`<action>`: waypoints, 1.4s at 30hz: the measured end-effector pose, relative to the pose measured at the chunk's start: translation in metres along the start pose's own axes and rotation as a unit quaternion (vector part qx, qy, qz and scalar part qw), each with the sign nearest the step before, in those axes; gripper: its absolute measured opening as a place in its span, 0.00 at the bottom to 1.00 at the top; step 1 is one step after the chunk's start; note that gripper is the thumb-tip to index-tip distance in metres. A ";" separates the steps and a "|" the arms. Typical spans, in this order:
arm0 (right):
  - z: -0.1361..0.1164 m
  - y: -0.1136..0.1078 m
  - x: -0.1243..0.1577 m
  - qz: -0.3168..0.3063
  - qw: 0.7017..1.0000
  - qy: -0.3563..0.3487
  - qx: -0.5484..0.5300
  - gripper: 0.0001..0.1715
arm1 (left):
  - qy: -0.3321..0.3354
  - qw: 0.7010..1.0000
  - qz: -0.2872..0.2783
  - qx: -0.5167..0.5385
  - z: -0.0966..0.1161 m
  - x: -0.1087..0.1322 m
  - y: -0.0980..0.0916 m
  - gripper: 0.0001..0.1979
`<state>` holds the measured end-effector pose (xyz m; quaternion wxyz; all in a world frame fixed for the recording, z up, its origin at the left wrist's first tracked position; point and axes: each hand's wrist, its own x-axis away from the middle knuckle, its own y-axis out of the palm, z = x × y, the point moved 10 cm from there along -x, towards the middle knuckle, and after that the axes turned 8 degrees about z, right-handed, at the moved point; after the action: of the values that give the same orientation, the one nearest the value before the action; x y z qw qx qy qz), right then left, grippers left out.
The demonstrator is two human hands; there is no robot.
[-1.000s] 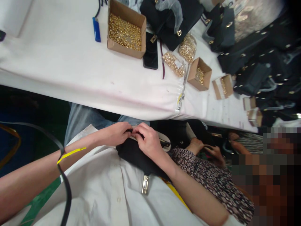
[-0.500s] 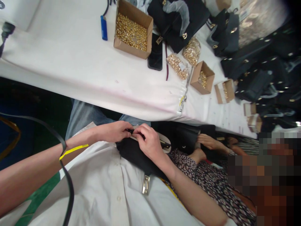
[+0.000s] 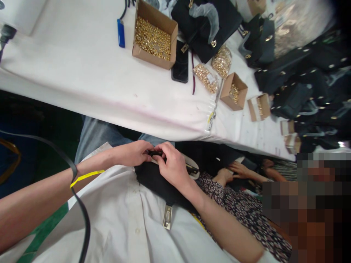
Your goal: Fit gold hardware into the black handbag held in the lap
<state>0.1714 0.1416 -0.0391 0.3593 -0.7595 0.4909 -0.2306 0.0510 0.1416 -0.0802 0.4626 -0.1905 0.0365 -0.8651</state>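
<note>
A black bag (image 3: 153, 178) lies in my lap against the white shirt, its metal clasp (image 3: 168, 217) hanging toward me. My left hand (image 3: 139, 152) is closed on the bag's upper edge near its left end. Right beside it, my right hand (image 3: 172, 163) pinches the same dark edge, the fingertips of both hands almost touching. A dark strip with a pale border (image 3: 192, 168) shows past my right hand. What exactly lies between the fingertips is too small to make out.
On the white table (image 3: 95, 73) stand a box of gold studs (image 3: 153, 38), a phone (image 3: 180, 65), a blue lighter (image 3: 121, 33), stud bags and black bags (image 3: 210, 22). At my right, another person's hands (image 3: 238, 171) work near a black bag. A dark cord (image 3: 82, 219) hangs at left.
My hands have stayed at the bag's edge with only slight finger shifts. The clasp has swung slightly left. The other person's hands have moved a little.
</note>
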 end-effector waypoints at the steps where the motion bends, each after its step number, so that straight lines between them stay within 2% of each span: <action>1: 0.000 0.000 0.000 0.000 1.000 0.004 0.007 0.14 | -0.002 1.000 0.005 0.000 -0.001 0.000 0.000 0.07; 6: 0.000 0.003 -0.002 -0.008 0.999 0.023 0.031 0.16 | -0.009 1.000 0.019 0.004 -0.004 0.002 0.002 0.06; 10: 0.000 0.003 -0.002 -0.012 0.999 0.016 0.034 0.14 | -0.019 0.999 0.032 -0.019 -0.003 0.001 -0.003 0.06; 14: -0.001 -0.004 -0.003 -0.016 1.000 -0.011 0.014 0.10 | -0.030 0.999 0.006 0.025 0.003 0.005 -0.002 0.10; 18: 0.008 -0.019 -0.006 -0.019 0.999 0.026 -0.016 0.16 | -0.041 0.979 -0.008 0.198 0.003 0.020 0.007 0.25; 22: 0.011 -0.022 -0.009 -0.050 0.997 0.062 -0.008 0.16 | -0.055 0.952 0.064 0.294 -0.016 0.040 0.003 0.43; 25: -0.006 -0.014 -0.013 -0.092 0.996 0.007 -0.008 0.09 | -0.062 0.951 0.100 0.284 -0.032 0.053 0.002 0.45; 28: -0.024 -0.007 -0.014 -0.112 0.992 -0.057 -0.011 0.06 | -0.072 0.962 0.080 0.252 -0.043 0.061 0.008 0.37; 31: -0.031 -0.009 -0.014 -0.080 0.992 -0.090 0.030 0.10 | -0.095 0.964 0.036 0.246 -0.051 0.065 0.015 0.35; 37: -0.045 -0.030 -0.010 -0.001 0.991 -0.126 0.046 0.14 | -0.096 0.964 0.010 0.246 -0.050 0.070 0.018 0.49; 42: -0.054 -0.051 -0.017 0.055 0.990 -0.126 -0.013 0.12 | -0.083 0.966 0.016 0.244 -0.050 0.066 0.004 0.60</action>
<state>0.1560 0.1534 0.0348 0.4204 -0.7587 0.4861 -0.1064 0.0031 0.0804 -0.1077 0.5104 -0.1427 -0.2111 -0.8213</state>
